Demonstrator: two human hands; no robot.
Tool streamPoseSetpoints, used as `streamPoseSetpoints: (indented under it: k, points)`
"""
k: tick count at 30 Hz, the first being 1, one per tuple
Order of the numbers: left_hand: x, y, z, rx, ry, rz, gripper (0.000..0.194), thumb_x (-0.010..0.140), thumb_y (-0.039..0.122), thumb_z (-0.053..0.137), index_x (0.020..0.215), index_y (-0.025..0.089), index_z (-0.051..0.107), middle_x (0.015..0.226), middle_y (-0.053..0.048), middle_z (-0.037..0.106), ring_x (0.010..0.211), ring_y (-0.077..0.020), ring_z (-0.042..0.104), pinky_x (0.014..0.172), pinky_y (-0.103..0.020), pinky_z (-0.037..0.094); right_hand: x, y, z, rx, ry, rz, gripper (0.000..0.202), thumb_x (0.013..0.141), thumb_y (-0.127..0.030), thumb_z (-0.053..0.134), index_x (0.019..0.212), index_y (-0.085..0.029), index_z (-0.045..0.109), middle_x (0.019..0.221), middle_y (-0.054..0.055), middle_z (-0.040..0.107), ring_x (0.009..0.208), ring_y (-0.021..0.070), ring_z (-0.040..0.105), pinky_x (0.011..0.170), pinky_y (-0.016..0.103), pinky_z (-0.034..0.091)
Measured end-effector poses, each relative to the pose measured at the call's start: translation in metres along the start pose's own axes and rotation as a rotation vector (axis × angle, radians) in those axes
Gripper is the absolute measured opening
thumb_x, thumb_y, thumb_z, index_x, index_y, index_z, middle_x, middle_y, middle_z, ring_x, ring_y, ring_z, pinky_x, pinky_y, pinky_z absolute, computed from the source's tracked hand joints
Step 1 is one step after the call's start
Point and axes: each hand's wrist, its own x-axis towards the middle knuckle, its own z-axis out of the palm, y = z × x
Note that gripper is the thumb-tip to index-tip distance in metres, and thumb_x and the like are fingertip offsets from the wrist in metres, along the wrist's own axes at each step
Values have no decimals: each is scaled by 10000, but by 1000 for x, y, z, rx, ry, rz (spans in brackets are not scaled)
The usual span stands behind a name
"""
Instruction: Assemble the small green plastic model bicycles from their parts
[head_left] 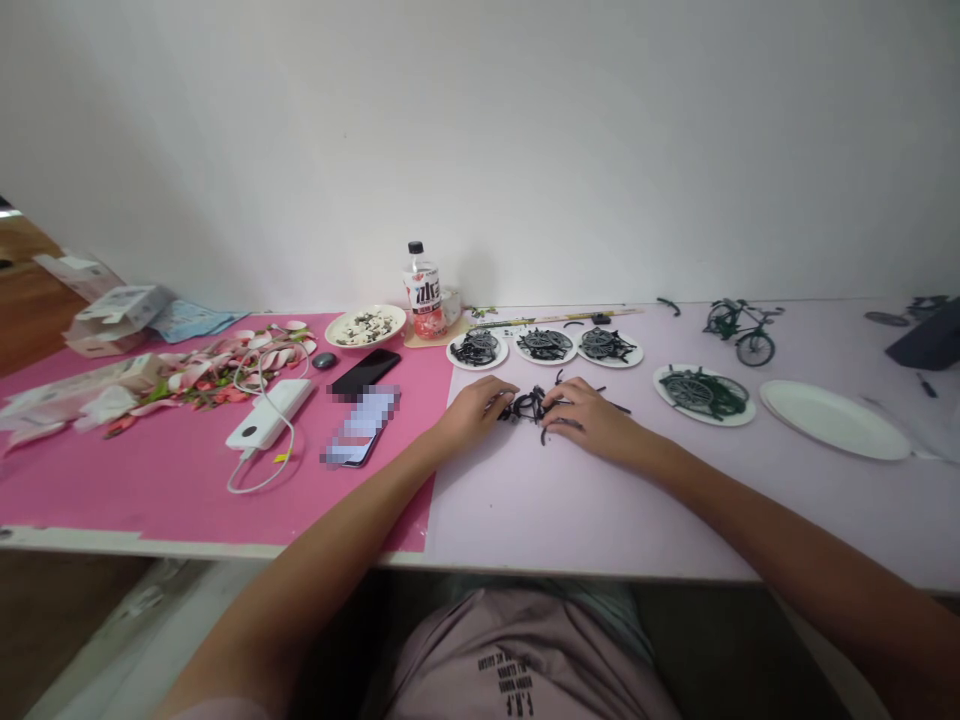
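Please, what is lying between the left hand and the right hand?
Small black parts lie between the left hand and right hand, in the head view.

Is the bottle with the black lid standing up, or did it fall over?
Standing up: the bottle has its black cap on top and its red label below, near the wall.

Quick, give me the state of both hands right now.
Left hand: fingers bent at the small black parts; grip cannot be told.
Right hand: palm down, fingers over the same parts; grip cannot be told.
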Motion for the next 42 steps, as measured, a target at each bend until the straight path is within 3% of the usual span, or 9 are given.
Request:
streamPoseSetpoints:
  k: [10, 17, 23, 33, 42]
  points:
    - [0, -1, 0, 6, 28, 8, 361, 1063, 398, 459, 1183, 188, 727, 1137, -126, 750, 1064, -257, 704, 995, -399, 553, 4, 3, -5, 64, 103, 73, 263, 1035, -339, 521, 1024, -232, 761, 1040, 120, 722, 1062, 308, 611, 967, 514, 518]
    - [-1, 1, -1, 4, 28, -7, 351, 1058, 385, 464, 1180, 184, 723, 1127, -126, 740, 1053, -255, 703, 991, -398, 556, 1, 12, -15, 120, 40, 28, 238, 998, -346, 600, 988, -256, 820, 984, 101, 761, 1036, 301, 591, 942, 489, 503]
    - [-1, -6, 0, -28, 88, -53, 315, 1046, 367, 467, 1159, 188, 700, 1127, -117, 746, 1049, -259, 698, 966, -404, 559, 0, 15, -10, 170, -46, 25, 251, 1001, -380, 612, 955, -273, 834, 939, 84, 764, 1007, 285, 585, 918, 470, 501]
    - [0, -4, 0, -11, 83, -49, 321, 1049, 387, 459, 1148, 203, 703, 1118, -111, 749, 1042, -254, 701, 965, -403, 562, 0, 15, -11, 114, 54, 71, 193, 954, -362, 660, 951, -281, 835, 973, 83, 774, 1034, 300, 608, 951, 510, 529]
    - [-1, -5, 0, -13, 86, -53, 324, 1050, 387, 465, 1153, 198, 707, 1128, -109, 749, 1050, -252, 701, 964, -397, 560, -1, 14, -15, 151, 49, 123, 205, 943, -385, 659, 942, -264, 825, 953, 80, 757, 1014, 282, 648, 945, 491, 561]
